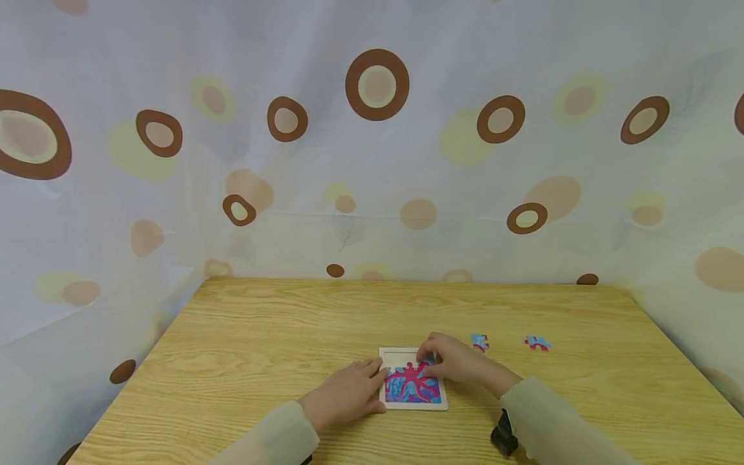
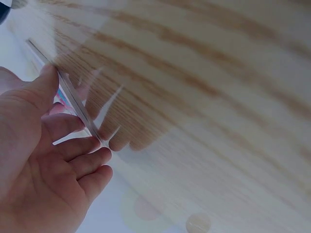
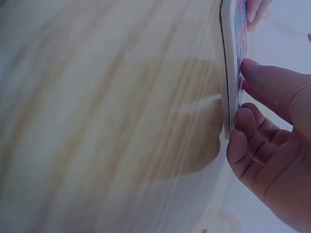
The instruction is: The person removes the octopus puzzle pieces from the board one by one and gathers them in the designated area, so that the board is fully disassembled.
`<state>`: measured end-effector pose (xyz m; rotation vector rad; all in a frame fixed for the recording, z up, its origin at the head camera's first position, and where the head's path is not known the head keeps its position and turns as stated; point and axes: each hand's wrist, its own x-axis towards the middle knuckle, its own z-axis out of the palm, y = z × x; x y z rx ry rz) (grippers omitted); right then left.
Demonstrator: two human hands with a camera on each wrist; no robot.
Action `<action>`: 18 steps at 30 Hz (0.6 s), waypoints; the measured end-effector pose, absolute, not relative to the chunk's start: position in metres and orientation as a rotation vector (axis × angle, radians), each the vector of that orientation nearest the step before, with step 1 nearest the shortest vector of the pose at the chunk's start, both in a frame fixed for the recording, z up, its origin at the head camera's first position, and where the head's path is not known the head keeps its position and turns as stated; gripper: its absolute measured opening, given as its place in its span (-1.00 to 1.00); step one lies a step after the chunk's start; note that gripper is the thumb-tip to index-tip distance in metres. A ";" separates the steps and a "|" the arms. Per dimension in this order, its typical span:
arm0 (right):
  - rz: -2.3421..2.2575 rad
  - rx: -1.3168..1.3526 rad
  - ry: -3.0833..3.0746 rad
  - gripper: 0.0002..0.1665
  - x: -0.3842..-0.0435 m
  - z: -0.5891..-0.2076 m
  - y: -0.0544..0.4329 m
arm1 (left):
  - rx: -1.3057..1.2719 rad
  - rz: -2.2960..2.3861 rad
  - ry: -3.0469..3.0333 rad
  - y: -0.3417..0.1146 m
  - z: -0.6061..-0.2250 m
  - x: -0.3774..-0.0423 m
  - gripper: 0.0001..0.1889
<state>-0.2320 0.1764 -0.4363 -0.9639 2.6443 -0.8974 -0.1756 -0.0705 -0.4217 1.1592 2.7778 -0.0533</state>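
Observation:
A small jigsaw puzzle board (image 1: 413,407) with a white frame lies on the table. Its lower part is filled with a pink octopus picture on blue and purple, while a pale strip of base shows along the top. At the board's left edge rests my left hand (image 1: 347,391), thumb by the near corner and fingers along the side. My right hand (image 1: 456,361) is over the upper right of the board. Its thumb and forefinger pinch a blue and pink puzzle piece (image 1: 429,363), partly hidden by the fingers. The right wrist view shows the other fingers (image 3: 238,145) at the frame's edge.
Two loose blue and pink puzzle pieces lie right of the board: one nearer piece (image 1: 480,341) and one farther piece (image 1: 537,343). The wooden table (image 1: 261,336) meets a patterned curtain (image 1: 383,245) at the back and sides. A black device (image 1: 504,436) sits at the right wrist.

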 end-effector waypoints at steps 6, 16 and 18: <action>-0.892 -0.960 2.645 -0.90 -0.232 -0.436 0.175 | 1.167 -0.078 2.792 -0.071 -0.422 -0.176 -0.35; -0.935 -0.953 2.629 -0.87 -0.231 -0.436 0.173 | 1.178 -0.083 2.789 -0.071 -0.423 -0.177 -0.35; -0.926 -0.969 2.633 -0.85 -0.230 -0.435 0.173 | 1.186 -0.090 2.793 -0.071 -0.423 -0.177 -0.35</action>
